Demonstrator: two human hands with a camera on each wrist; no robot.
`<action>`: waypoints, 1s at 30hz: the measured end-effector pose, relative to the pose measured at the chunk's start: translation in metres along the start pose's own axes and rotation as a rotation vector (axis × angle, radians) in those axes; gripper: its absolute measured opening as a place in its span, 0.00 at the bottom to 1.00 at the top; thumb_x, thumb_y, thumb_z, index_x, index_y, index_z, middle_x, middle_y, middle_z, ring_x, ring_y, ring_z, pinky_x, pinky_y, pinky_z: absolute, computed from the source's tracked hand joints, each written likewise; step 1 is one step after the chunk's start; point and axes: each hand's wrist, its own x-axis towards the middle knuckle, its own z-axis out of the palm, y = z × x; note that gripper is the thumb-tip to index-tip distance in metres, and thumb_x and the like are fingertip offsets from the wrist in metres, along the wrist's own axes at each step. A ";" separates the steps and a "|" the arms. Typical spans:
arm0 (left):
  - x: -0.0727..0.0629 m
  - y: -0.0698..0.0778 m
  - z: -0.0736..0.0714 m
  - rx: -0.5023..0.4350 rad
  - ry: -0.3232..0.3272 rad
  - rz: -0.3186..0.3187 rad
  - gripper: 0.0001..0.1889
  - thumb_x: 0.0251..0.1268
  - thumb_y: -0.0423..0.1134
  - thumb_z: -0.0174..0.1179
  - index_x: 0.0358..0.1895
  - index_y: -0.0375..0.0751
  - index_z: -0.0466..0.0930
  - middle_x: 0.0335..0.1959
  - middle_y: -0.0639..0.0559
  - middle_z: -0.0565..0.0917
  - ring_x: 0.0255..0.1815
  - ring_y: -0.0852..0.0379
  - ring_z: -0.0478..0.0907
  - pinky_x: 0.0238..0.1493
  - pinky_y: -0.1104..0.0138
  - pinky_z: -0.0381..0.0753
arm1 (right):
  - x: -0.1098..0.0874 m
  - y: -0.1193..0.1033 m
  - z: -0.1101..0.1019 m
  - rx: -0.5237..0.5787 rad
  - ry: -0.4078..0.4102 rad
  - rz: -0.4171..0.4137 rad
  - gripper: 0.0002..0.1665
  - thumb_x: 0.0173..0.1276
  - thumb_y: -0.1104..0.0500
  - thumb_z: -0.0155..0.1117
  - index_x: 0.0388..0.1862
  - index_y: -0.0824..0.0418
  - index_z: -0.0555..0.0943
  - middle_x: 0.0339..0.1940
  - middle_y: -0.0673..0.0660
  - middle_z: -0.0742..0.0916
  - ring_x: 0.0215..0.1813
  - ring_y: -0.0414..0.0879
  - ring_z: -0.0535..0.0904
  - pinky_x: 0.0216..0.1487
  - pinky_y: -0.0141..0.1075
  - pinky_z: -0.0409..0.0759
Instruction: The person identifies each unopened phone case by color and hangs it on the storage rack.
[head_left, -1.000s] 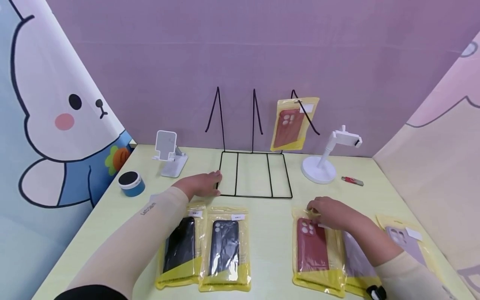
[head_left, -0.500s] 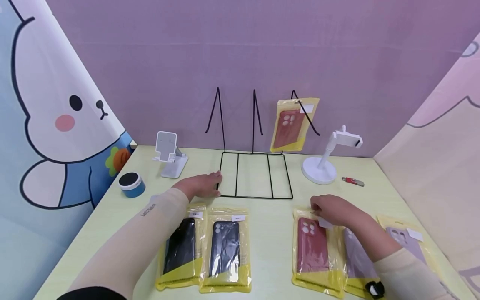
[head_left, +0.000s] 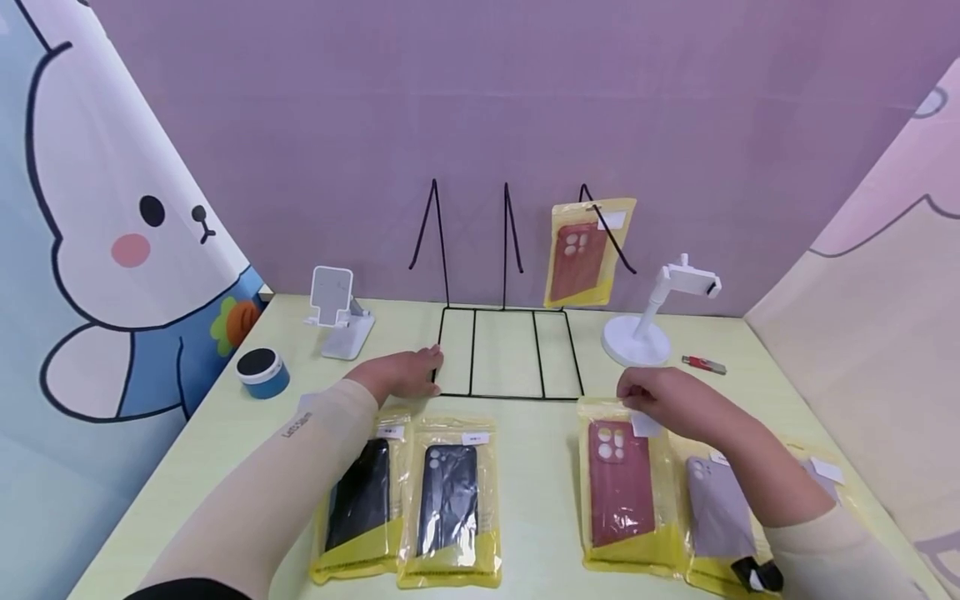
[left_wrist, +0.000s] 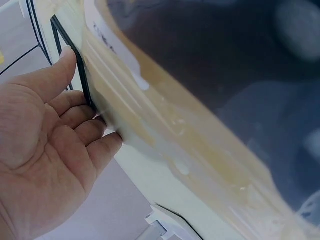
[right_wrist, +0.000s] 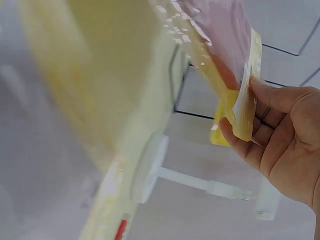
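Note:
My right hand (head_left: 670,402) pinches the top edge of a clear-and-yellow bag with a red phone case (head_left: 621,492) inside; the bag's top is raised toward me in the head view. In the right wrist view, thumb and fingers (right_wrist: 240,146) hold that bag's edge. At the left side of the black wire display rack (head_left: 507,398), my left hand (head_left: 401,373) grips the base wire. The left wrist view shows the thumb (left_wrist: 64,67) on the wire and the other fingers curled against it. Another bagged red phone case (head_left: 579,258) hangs on the rack's right hook.
Two bagged dark phone cases (head_left: 450,500) lie left of centre, partly under the left forearm. Bagged purple cases (head_left: 720,508) lie under the right arm. White phone stands (head_left: 636,340) flank the rack. A blue-and-white jar (head_left: 263,374) and red USB stick (head_left: 703,364) sit outward.
My right hand has risen slightly, and the bagged red case has come up off the table at its top with it. The left hand stays on the rack.

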 end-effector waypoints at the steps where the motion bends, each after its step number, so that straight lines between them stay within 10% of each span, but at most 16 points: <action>1: 0.000 0.000 0.000 -0.005 0.000 -0.001 0.39 0.76 0.50 0.50 0.79 0.38 0.41 0.81 0.42 0.39 0.81 0.45 0.40 0.81 0.54 0.44 | -0.001 -0.003 -0.003 0.009 0.006 -0.005 0.07 0.68 0.65 0.63 0.37 0.52 0.81 0.30 0.44 0.81 0.32 0.38 0.74 0.34 0.32 0.77; 18: -0.002 0.001 0.000 -0.010 0.004 -0.001 0.39 0.76 0.49 0.50 0.79 0.38 0.42 0.81 0.42 0.39 0.81 0.45 0.40 0.80 0.53 0.45 | -0.008 -0.038 -0.070 -0.170 0.297 -0.190 0.12 0.65 0.67 0.66 0.36 0.48 0.81 0.30 0.39 0.82 0.34 0.34 0.75 0.37 0.34 0.79; 30: -0.003 0.003 -0.001 -0.016 -0.001 0.013 0.38 0.77 0.48 0.49 0.79 0.37 0.42 0.81 0.40 0.39 0.81 0.43 0.40 0.80 0.52 0.45 | 0.012 -0.048 -0.115 -0.140 0.361 -0.030 0.06 0.73 0.63 0.59 0.42 0.54 0.81 0.37 0.50 0.86 0.39 0.46 0.79 0.41 0.45 0.80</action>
